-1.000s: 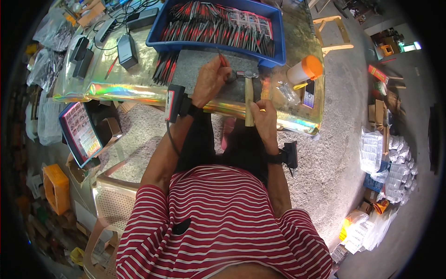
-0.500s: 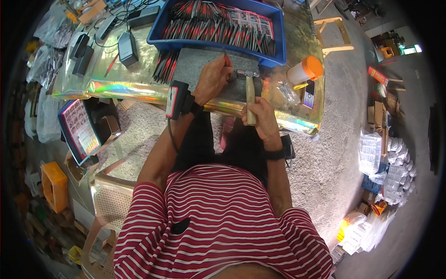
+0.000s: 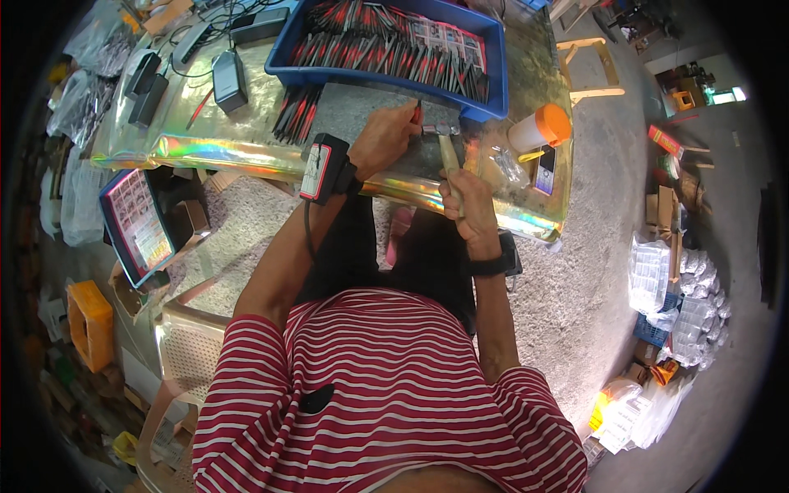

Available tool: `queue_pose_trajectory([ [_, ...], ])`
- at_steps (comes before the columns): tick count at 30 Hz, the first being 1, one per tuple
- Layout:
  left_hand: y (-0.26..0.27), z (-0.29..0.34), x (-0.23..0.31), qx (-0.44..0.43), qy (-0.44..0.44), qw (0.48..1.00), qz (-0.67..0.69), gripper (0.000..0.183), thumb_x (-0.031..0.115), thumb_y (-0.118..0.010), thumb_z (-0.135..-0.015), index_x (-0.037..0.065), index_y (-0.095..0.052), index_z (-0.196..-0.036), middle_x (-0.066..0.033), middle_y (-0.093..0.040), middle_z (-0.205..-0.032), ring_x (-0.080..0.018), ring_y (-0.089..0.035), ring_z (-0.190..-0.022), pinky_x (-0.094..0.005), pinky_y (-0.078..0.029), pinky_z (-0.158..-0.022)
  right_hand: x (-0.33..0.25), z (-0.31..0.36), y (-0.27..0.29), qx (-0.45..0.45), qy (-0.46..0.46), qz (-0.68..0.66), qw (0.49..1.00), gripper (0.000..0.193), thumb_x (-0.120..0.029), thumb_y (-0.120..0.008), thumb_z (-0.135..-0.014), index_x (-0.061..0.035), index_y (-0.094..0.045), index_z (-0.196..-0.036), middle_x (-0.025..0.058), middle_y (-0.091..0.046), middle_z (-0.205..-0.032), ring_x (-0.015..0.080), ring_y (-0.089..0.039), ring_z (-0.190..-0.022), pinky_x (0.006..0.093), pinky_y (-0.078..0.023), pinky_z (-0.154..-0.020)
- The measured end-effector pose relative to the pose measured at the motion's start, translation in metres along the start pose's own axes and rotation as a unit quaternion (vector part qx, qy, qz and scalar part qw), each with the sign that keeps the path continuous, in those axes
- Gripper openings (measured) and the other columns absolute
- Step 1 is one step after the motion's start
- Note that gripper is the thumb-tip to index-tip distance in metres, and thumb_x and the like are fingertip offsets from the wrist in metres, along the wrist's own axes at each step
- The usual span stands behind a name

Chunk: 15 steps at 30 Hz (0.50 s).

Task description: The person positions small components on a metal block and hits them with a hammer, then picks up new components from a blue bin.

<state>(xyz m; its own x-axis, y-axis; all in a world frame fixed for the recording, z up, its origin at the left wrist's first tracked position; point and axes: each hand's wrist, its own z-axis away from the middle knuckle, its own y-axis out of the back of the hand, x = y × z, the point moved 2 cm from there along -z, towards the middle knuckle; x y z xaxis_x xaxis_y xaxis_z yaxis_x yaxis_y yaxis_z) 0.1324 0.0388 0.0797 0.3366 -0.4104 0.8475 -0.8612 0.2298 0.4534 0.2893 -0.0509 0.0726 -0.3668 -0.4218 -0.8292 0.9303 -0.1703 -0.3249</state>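
The bare left hand (image 3: pixel 384 138) is over the shiny gold table (image 3: pixel 251 123), past its near edge, finger and thumb pinched together. The bare left arm (image 3: pixel 285 256) slants inward. The bare right hand (image 3: pixel 474 205) is by that edge, fingers curled tight. The bare right arm (image 3: pixel 497 320) points nearly straight ahead.

Orange-lidded bottle (image 3: pixel 528 131) here, phone (image 3: pixel 544 174) just beside it; over left, a chair (image 3: pixel 187 347), then an orange crate (image 3: pixel 100 333)!
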Motion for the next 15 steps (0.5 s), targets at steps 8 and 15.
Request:
queue_pose_trajectory([
  [8, -0.003, 0.004, 0.006, 0.04, -0.121, 0.991, -0.028, 0.02, -0.012, -0.051, -0.061, 0.001, -0.045, -0.075, -0.0086, -0.046, -0.059, -0.0178, -0.047, -0.05, -0.0259, -0.04, -0.048, -0.05, 0.033, -0.015, 0.019, 0.178, 0.204, 0.963, 0.017, -0.019, -0.048, -0.085, -0.002, -0.051, -0.087, 0.0016, -0.045, -0.058, 0.0025, -0.034, -0.043, 0.0176, -0.026, -0.036],
  [15, -0.006, 0.005, 0.002, 0.091, -0.196, 0.976, -0.037, 0.019, -0.011, -0.051, -0.062, 0.001, -0.046, -0.076, -0.0112, -0.048, -0.062, -0.0263, -0.05, -0.053, -0.0312, -0.041, -0.049, -0.091, 0.066, -0.031, 0.03, 0.407, 0.462, 0.787, 0.023, -0.01, -0.05, -0.083, 0.0021, -0.048, -0.103, 0.0088, -0.056, -0.072, 0.0171, -0.053, -0.059, 0.0292, -0.044, -0.054],
])
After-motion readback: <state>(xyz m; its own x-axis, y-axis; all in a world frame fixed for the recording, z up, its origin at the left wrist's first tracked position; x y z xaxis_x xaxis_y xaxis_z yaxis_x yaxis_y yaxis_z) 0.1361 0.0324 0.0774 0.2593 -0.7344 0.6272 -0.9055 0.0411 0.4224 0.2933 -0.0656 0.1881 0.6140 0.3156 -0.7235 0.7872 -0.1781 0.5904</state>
